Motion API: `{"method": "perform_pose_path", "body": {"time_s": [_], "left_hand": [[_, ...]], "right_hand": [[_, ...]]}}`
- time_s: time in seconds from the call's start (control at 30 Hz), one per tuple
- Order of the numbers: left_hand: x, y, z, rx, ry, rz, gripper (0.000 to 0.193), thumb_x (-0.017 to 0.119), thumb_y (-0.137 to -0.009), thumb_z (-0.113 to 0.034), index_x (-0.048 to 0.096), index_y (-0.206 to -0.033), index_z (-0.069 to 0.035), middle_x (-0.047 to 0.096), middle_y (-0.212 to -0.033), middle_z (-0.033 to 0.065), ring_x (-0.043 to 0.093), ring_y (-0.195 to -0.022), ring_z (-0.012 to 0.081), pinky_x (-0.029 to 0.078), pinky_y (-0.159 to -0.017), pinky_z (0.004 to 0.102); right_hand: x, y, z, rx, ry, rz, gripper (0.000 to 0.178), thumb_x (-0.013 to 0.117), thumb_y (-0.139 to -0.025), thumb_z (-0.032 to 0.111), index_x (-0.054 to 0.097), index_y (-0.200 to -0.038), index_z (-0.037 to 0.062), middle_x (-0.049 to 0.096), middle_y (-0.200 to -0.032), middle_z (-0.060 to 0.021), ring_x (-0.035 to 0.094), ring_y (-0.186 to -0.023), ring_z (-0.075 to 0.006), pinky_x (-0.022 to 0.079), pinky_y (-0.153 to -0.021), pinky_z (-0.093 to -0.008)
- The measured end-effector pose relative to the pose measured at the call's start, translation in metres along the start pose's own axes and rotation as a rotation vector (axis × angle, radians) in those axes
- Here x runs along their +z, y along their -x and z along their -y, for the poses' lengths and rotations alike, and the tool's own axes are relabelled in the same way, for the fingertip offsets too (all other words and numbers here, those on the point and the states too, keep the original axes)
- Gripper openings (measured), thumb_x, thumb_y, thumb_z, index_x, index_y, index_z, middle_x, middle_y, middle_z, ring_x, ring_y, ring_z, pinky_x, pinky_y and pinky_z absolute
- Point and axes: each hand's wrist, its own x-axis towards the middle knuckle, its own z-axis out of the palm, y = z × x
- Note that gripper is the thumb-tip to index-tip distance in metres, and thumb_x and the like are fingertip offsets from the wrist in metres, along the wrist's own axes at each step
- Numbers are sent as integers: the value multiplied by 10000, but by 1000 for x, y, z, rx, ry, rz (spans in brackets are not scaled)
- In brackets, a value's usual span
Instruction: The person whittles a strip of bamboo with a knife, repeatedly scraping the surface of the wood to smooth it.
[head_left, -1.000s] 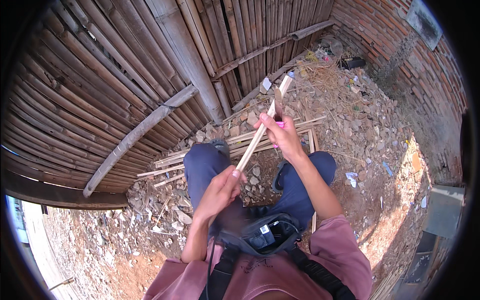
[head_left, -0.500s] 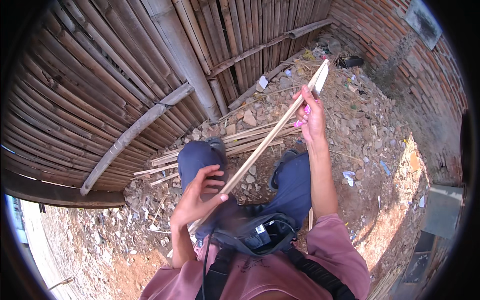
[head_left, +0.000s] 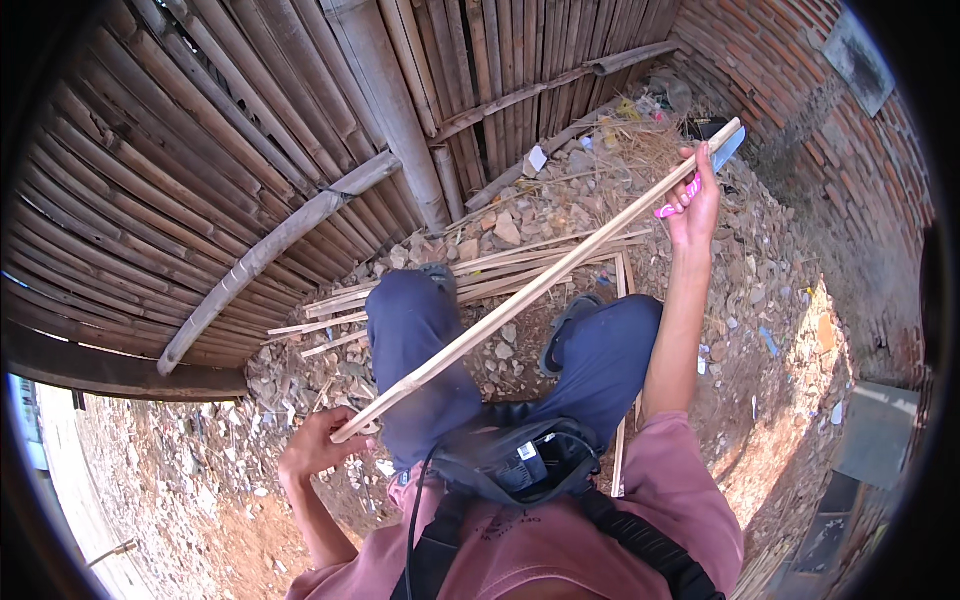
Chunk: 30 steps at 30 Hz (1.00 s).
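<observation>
A long pale bamboo strip (head_left: 540, 282) slants across my lap, from lower left to upper right. My left hand (head_left: 318, 442) is closed round its near end, fingers curled at the tip. Toward the far end, my right hand (head_left: 692, 210) grips a knife (head_left: 731, 143) with a pink-and-white handle, and its thumb and fingers also steady the strip. The blade lies alongside the strip's far tip, partly hidden behind it. Beyond my knees, several more strips (head_left: 490, 268) lie on the stony ground.
A bamboo wall (head_left: 240, 130) rises at left and ahead; a brick wall (head_left: 810, 90) stands at right. Rubble and litter (head_left: 505, 228) cover the ground. An open black waist bag (head_left: 535, 462) sits at my lap. More strips (head_left: 622, 420) lie beside my right thigh.
My left hand has moved down and left and closed on the strip's near end. My right hand, with the knife and far end, has shifted right and slightly upward.
</observation>
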Motion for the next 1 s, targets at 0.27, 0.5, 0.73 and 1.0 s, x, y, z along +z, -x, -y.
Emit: {"method": "perform_pose_path", "body": {"time_s": [0.27,0.5,0.73,1.0], "left_hand": [[30,-36,1,191,300,-202,306,738,-1014,-299,739,-1034,6,499,-635,-27,414,-580,77,349,-518,318],[59,-63,-60,241,491,-184,334,584,-1090,-279,653,-925,3,507,-600,7,451,-527,88,378,-486,322],[71,-79,-76,227,675,-218,358,591,-1107,-323,579,-869,-56,459,-622,-70,392,-511,25,288,-452,236],[76,-82,-88,220,547,-243,329,691,-1037,-291,693,-1055,38,570,-706,19,485,-677,106,434,-604,330]], "right_hand": [[18,6,36,-187,361,-113,460,601,-1076,426,539,-1336,52,636,-1023,-74,369,-508,-17,238,-429,-204],[33,98,-32,-266,416,134,258,462,-1103,276,409,-1273,88,576,-1007,-66,381,-627,-55,324,-561,-213],[82,170,-74,-429,829,700,246,731,-999,186,607,-1142,29,706,-989,-115,718,-789,-234,554,-681,-351],[98,168,-103,-563,936,870,199,808,-917,223,696,-939,60,660,-885,-54,695,-670,-236,542,-561,-378]]}}
